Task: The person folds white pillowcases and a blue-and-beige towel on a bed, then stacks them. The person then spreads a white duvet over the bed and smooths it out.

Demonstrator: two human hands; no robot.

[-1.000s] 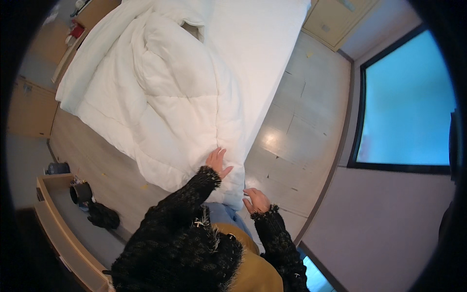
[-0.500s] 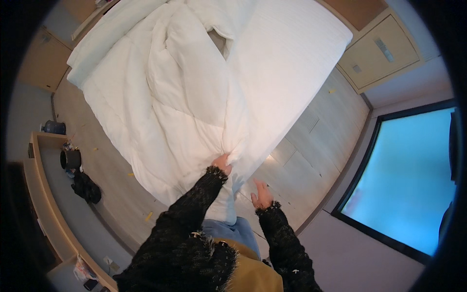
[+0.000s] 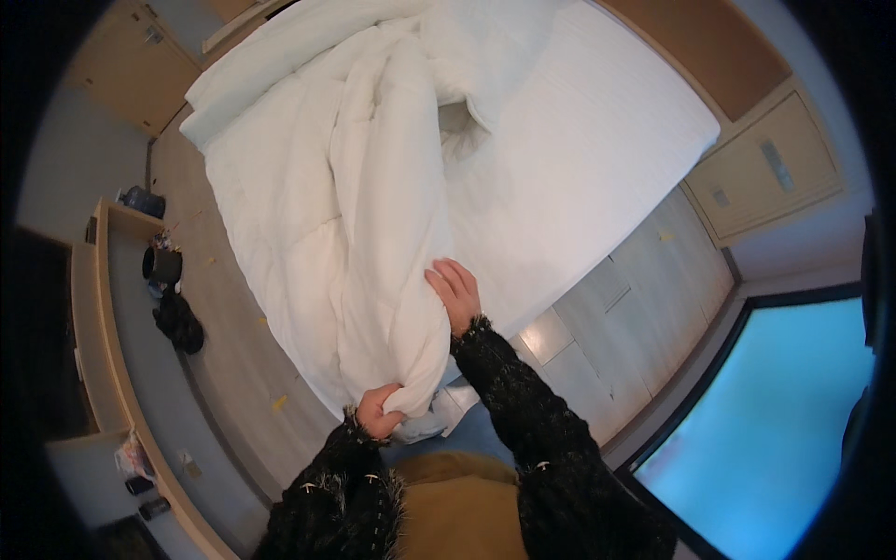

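A thick white duvet [image 3: 299, 224] lies bunched over the left part of the bed, its right edge folded into a long ridge. My left hand [image 3: 380, 412] is closed around the duvet's near corner, low in front of my body. Higher up on that edge rests my right hand [image 3: 455, 294], its fingers slightly apart against the fabric; its palm side is hidden. To the right of the ridge shows the white sheet-covered mattress [image 3: 579, 159]. Farther up, a fold of the duvet gapes into a dark hollow.
A light wooden cabinet [image 3: 765, 177] stands at the far right, a large glowing blue panel [image 3: 756, 420] at the right. Along the left run a wooden shelf unit [image 3: 121, 355], a dark bin [image 3: 162, 266], a black bag [image 3: 177, 322] and a water jug [image 3: 142, 201]. Grey floorboards [image 3: 607, 345] surround the bed.
My left hand has come down toward my body, drawing the duvet corner with it. My right hand has moved up and left from the air onto the duvet's edge. The view has shifted.
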